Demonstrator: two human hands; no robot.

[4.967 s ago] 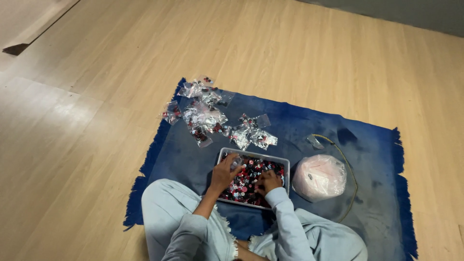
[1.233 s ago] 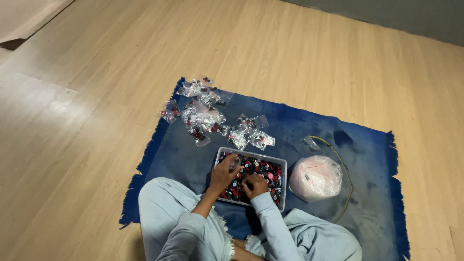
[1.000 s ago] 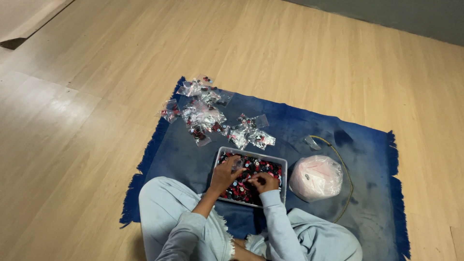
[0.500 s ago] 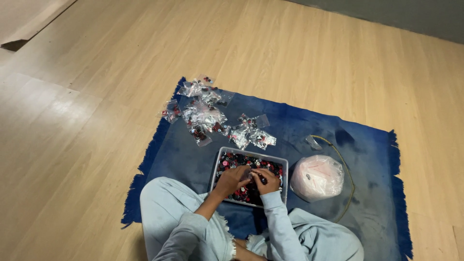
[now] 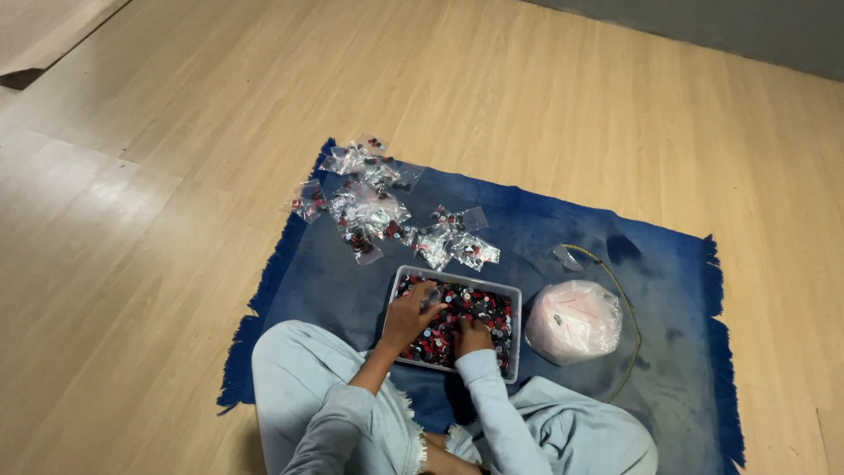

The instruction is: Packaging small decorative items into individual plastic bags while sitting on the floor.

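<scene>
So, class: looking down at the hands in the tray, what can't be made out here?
Head view only:
- Small pieces in the tray: too small to identify.
- Left hand: its hold on a small clear bag is unclear.
- Right hand: fingertips buried among the pieces.
- White bag: contents veiled by cloudy plastic.

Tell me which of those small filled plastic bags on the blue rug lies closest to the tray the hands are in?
The small bag just beyond the tray's far edge; the others lie farther off toward the rug's corner.

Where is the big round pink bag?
In the head view, the round pink bag sits on the blue mat, just right of the clear tray of small red, black and white pieces, on the person's right side.
</scene>
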